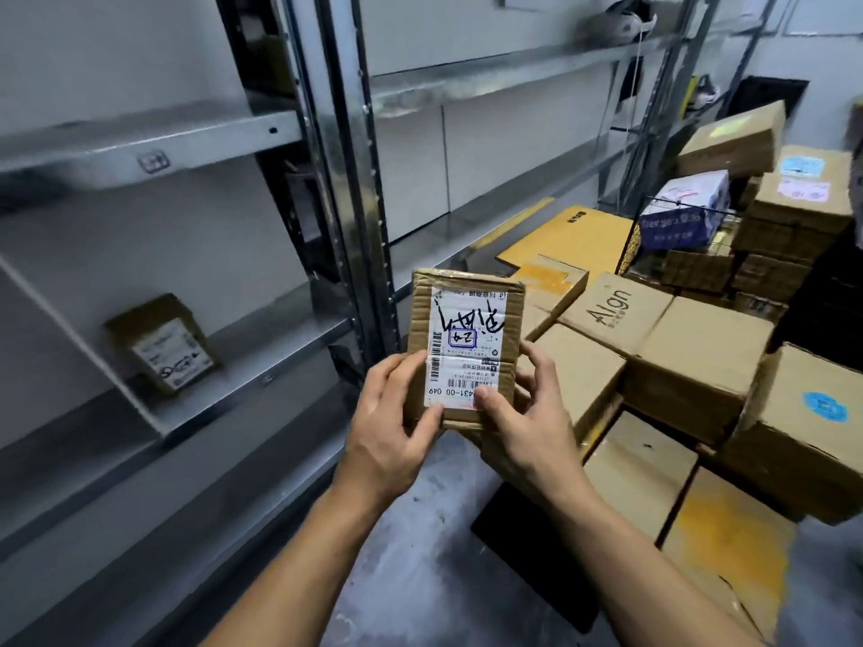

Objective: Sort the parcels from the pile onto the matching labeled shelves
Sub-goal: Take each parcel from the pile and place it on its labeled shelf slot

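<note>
a small brown parcel (pixel 420 315) is held upright in mid-air between the two grips, in front of the metal shelving and above the grey floor (pixel 420 553). the left grip (pixel 392 422) has its lower left corner and the right grip (pixel 523 427) its lower right corner, so most of the parcel stands above both.

counted: one parcel in the grips; one more small brown parcel (pixel 163 343) leaning on the left-hand shelf (pixel 261 361), well apart from the held one; two grips. the pile of cartons (pixel 691 357) on the right holds well over ten boxes, too stacked and overlapped to count exactly. among them are one box printed "align" (pixel 616 315) and one blue-and-white box (pixel 682 212), with a flat yellow mailer (pixel 574 235) lying beyond.

both grips are closed round the parcel. the left thumb (pixel 429 420) presses the lower left corner of the white label (pixel 467 366), its fingers out of sight behind the cardboard. the right thumb (pixel 488 399) covers the label's lower right, and the right fingers (pixel 537 361) curl round the parcel's right edge. the label faces the camera upside down, with black handwriting, a blue-boxed "24" and the print "431-00 049". a small tag (pixel 152 162) sits on the front edge of the upper left shelf; its text is too blurred to read.
</note>
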Demonstrator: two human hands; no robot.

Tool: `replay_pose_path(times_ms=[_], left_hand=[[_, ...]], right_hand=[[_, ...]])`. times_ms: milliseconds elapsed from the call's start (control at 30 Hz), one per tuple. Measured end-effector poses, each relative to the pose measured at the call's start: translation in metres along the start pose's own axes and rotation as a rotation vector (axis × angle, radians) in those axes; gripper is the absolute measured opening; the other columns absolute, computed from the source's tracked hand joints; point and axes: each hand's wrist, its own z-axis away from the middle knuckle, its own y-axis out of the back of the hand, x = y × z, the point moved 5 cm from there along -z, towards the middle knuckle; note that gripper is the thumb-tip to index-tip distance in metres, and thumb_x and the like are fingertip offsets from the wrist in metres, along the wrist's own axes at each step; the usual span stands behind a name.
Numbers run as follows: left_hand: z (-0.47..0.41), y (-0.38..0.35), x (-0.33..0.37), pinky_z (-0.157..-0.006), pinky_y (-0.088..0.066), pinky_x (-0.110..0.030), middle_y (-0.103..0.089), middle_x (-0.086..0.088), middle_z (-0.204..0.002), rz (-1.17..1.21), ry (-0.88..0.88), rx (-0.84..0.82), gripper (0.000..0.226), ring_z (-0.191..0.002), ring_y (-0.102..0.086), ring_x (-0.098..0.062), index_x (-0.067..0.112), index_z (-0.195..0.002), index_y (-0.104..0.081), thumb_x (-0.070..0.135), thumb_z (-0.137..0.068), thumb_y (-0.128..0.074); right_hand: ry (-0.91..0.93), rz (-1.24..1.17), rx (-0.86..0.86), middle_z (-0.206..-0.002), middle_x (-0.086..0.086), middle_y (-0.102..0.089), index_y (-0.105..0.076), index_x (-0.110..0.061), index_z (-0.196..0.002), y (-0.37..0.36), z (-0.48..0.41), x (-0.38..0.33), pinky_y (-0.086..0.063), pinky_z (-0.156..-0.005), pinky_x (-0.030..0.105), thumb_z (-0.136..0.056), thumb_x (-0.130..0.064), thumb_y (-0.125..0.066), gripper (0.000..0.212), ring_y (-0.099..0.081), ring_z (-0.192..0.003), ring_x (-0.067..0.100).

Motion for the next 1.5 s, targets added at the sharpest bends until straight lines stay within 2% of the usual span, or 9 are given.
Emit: replay_pose_path(times_ms=[133,200,367,600,767,933,1067,1233,1500], left_hand=[[-0.005,0.038,-0.031,-0.108,-0.027,-0.012,-0.043,0.005,-0.138,-0.029,0.011,-0.028,0.06,-0.128,-0.037,0.006,0.021,-0.142,-0.044,0.028,-0.085,-0.064],[-0.008,0.057,-0.046,-0.108,-0.027,-0.012,-0.044,0.006,-0.136,-0.052,0.046,-0.017,0.057,-0.125,-0.039,0.003,0.02,-0.14,-0.046,0.03,-0.086,-0.062],[-0.011,0.103,-0.084,-0.102,-0.037,-0.028,-0.053,0.007,-0.128,-0.207,0.14,-0.003,0.051,-0.119,-0.047,-0.009,0.023,-0.136,-0.049,0.039,-0.088,-0.055],[-0.02,0.141,-0.135,-0.101,-0.039,-0.04,-0.053,0.0,-0.127,-0.559,0.229,-0.124,0.049,-0.115,-0.046,-0.022,0.022,-0.138,-0.046,0.037,-0.092,-0.056],[-0.035,0.149,-0.17,-0.102,-0.037,-0.04,-0.045,0.004,-0.135,-0.765,0.339,-0.206,0.053,-0.122,-0.04,-0.019,0.028,-0.142,-0.037,0.046,-0.093,-0.047],[-0.052,0.153,-0.201,-0.102,-0.037,-0.041,-0.044,0.004,-0.138,-0.864,0.432,-0.23,0.053,-0.125,-0.04,-0.021,0.028,-0.142,-0.037,0.047,-0.093,-0.046],[-0.065,0.153,-0.223,-0.102,-0.037,-0.04,-0.044,0.005,-0.14,-0.867,0.519,-0.233,0.053,-0.125,-0.04,-0.02,0.029,-0.143,-0.037,0.047,-0.094,-0.045],[-0.08,0.153,-0.246,-0.105,-0.035,-0.039,-0.043,0.005,-0.141,-0.86,0.608,-0.232,0.054,-0.127,-0.039,-0.019,0.029,-0.145,-0.034,0.047,-0.094,-0.044],[-0.1,0.15,-0.277,-0.105,-0.033,-0.037,-0.042,0.004,-0.142,-0.872,0.711,-0.208,0.054,-0.127,-0.037,-0.02,0.029,-0.145,-0.035,0.047,-0.095,-0.044]], right_hand=[[-0.026,-0.076,-0.05,-0.126,-0.006,-0.067,-0.044,-0.056,-0.135,-0.05,-0.014,0.002,-0.053,-0.097,0.057,-0.082,-0.036,-0.072,0.064,-0.063,-0.121,0.021],[-0.024,-0.089,-0.062,-0.126,-0.004,-0.066,-0.046,-0.057,-0.132,-0.071,-0.023,0.003,-0.054,-0.096,0.055,-0.082,-0.034,-0.073,0.061,-0.063,-0.12,0.017],[-0.019,-0.089,-0.113,-0.125,-0.014,-0.065,-0.048,-0.05,-0.132,-0.113,-0.042,0.011,-0.052,-0.102,0.05,-0.089,-0.027,-0.072,0.055,-0.058,-0.121,0.006],[-0.008,-0.104,-0.228,-0.127,-0.012,-0.063,-0.046,-0.061,-0.122,-0.166,-0.075,0.016,-0.05,-0.104,0.05,-0.093,-0.019,-0.07,0.056,-0.057,-0.123,0.012],[-0.02,-0.137,-0.299,-0.123,-0.016,-0.062,-0.046,-0.056,-0.122,-0.207,-0.11,0.023,-0.055,-0.097,0.031,-0.093,-0.017,-0.07,0.054,-0.059,-0.115,-0.001],[0.004,-0.072,-0.403,-0.133,-0.009,-0.059,-0.043,-0.037,-0.141,-0.25,-0.152,0.033,-0.045,-0.109,0.041,-0.094,-0.02,-0.068,0.056,-0.054,-0.125,0.01],[0.018,-0.054,-0.468,-0.129,-0.015,-0.058,-0.041,-0.044,-0.136,-0.286,-0.187,0.044,-0.043,-0.109,0.034,-0.094,-0.022,-0.068,0.055,-0.052,-0.126,0.008],[0.006,-0.002,-0.538,-0.127,-0.015,-0.055,-0.042,-0.034,-0.144,-0.328,-0.233,0.064,-0.04,-0.1,0.023,-0.094,-0.021,-0.069,0.058,-0.054,-0.115,-0.002],[-0.028,0.047,-0.607,-0.137,-0.003,-0.057,-0.041,-0.023,-0.146,-0.377,-0.281,0.09,-0.039,-0.105,0.033,-0.095,-0.025,-0.068,0.057,-0.052,-0.124,0.014]])
